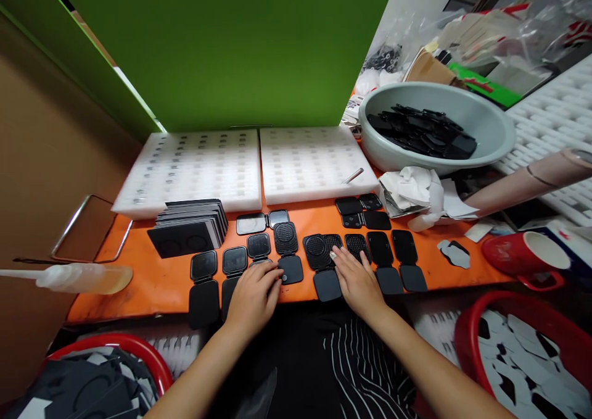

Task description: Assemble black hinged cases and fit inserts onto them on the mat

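Black hinged square cases lie unfolded in a row along the front of the orange tabletop. My left hand (254,292) rests palm down among them, fingers loosely bent. Its fingertips touch the left edge of a smooth black lid (291,269), which joins a panel with a round ringed pattern (285,237). My right hand (359,280) lies with fingers extended over another unfolded case; its ringed panel (317,250) and smooth lid (327,284) show to the left. A small pale spot shows at a right fingertip; I cannot make out what it is. Neither hand visibly grips anything.
White foam trays (203,178) stand behind the cases, beside a stack of dark cards (185,234). A squeeze bottle (87,278) lies at left. At right are a grey basin (504,129) of black pieces, a red mug (522,255) and a red scrap tub (472,320).
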`<move>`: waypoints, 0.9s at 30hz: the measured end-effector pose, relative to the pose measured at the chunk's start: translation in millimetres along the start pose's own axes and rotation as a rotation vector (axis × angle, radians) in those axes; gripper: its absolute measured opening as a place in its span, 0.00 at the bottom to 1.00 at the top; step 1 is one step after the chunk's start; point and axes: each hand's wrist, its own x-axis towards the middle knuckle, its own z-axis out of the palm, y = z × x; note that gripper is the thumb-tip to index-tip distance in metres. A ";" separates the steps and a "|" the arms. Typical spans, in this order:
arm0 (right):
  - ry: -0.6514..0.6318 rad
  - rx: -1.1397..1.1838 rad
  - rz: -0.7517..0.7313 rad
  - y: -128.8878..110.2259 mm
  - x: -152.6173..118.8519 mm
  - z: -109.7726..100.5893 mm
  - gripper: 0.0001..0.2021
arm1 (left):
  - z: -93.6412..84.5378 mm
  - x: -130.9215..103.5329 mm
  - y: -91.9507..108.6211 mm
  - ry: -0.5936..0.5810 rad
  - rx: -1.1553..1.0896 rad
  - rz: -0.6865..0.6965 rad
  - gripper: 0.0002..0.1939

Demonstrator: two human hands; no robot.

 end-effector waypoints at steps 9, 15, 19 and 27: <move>0.022 0.002 -0.008 1.9 0.1 1.6 0.19 | 12.5 -6.3 1.9 -0.048 0.135 0.051 0.13; 0.047 0.027 -0.007 1.6 0.0 2.4 0.18 | 12.1 -5.5 2.5 -0.045 0.126 0.048 0.11; 0.050 0.038 -0.011 2.7 -0.9 2.9 0.18 | 12.0 -7.2 5.2 -0.035 0.090 0.018 0.11; 0.161 0.150 -0.112 -21.5 7.5 -13.0 0.16 | -0.6 -16.1 5.8 0.060 -0.043 -0.136 0.10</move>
